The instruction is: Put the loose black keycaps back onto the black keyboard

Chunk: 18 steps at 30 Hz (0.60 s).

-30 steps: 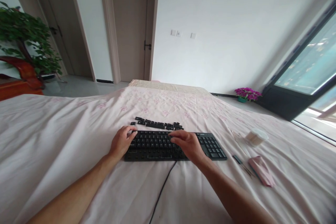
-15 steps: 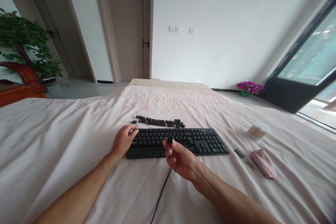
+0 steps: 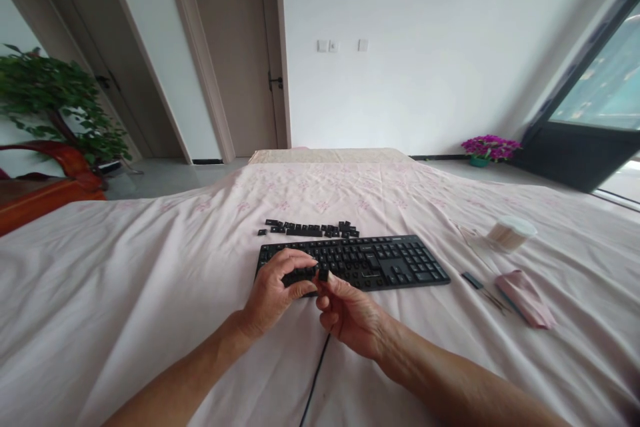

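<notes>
A black keyboard (image 3: 380, 261) lies on a pink bedsheet (image 3: 150, 280), its cable (image 3: 315, 373) running toward me. My right hand (image 3: 347, 313) is in front of the keyboard and pinches a small black keycap (image 3: 323, 275) between thumb and fingers. My left hand (image 3: 275, 290) is curled beside it over the keyboard's left end, its fingertips touching the same keycap. A row of loose black keycaps (image 3: 310, 229) lies just behind the keyboard.
To the right on the sheet are a round container of cotton swabs (image 3: 511, 233), a small dark tool (image 3: 473, 280) and a folded pink cloth (image 3: 525, 297). A potted plant (image 3: 55, 107) stands far left, doors behind, purple flowers (image 3: 487, 147) by the window.
My right hand lifted a keycap off the keyboard and drew it toward me. My left hand left the keyboard's left edge and came in to meet it.
</notes>
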{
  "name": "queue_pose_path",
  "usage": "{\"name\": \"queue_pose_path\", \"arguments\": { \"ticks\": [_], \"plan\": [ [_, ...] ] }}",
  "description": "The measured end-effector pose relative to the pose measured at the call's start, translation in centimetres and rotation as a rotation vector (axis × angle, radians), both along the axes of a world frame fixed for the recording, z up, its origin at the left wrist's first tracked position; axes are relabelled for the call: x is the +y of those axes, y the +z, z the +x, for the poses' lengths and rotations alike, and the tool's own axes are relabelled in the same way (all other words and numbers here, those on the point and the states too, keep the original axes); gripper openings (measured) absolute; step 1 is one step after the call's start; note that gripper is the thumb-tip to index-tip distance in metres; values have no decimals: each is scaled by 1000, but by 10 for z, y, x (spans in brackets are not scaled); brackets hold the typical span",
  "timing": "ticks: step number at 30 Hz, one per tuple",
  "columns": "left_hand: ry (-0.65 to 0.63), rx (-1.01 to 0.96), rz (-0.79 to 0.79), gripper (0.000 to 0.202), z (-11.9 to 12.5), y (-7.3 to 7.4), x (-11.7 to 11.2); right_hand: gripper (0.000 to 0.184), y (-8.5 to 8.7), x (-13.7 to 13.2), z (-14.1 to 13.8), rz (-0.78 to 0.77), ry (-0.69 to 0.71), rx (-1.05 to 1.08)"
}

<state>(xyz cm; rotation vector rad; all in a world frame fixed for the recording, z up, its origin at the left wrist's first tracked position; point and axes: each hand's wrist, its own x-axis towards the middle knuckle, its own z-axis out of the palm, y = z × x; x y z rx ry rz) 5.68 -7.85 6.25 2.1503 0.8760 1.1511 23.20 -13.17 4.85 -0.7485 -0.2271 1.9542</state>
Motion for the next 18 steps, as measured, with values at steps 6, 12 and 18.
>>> {"name": "queue_pose_path", "arguments": {
  "ticks": [6, 12, 18],
  "plan": [
    [-10, -20, 107, 17, 2, -6, -3, 38, -5, -5, -4, -17, 8, 15],
    [-37, 6, 225, 17, 1, -10, -5, 38, -9, -6, -7, -34, 28, 28],
    [-57, 28, 302, 21, 0, -12, -4, 38, -10, -8, -8, -39, 62, 41]
  ]
}}
